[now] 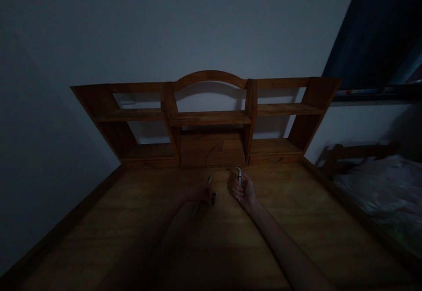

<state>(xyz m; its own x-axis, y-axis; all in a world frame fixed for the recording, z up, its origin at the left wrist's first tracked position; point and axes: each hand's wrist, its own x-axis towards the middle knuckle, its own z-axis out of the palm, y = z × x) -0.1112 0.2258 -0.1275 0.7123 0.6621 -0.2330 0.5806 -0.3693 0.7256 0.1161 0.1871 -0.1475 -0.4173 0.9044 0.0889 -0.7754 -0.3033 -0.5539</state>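
Dim light covers the room, where a light-brown wooden surface (316, 214) lies before a plain pale wall (204, 23). At its back edge stands a brown wooden shelf unit with an arched top (211, 118). Both forearms come forward from the near side, with the hands well short of the shelf unit. The right hand (246, 190) is held with its fingers curled around a slim silver tool with a bent metal tip (239, 176), whose tip points up and toward the left. The left hand (201, 192) lies in deep shadow, its fingers closed on a thin pale stick (210, 179); how firmly, I cannot tell. Just beside this hand, between both hands, is a small black object (213, 198). Raised wooden borders run along the left edge (62, 222) and the right edge (356, 210), both well apart from the hands, so wide bare room remains on each side.
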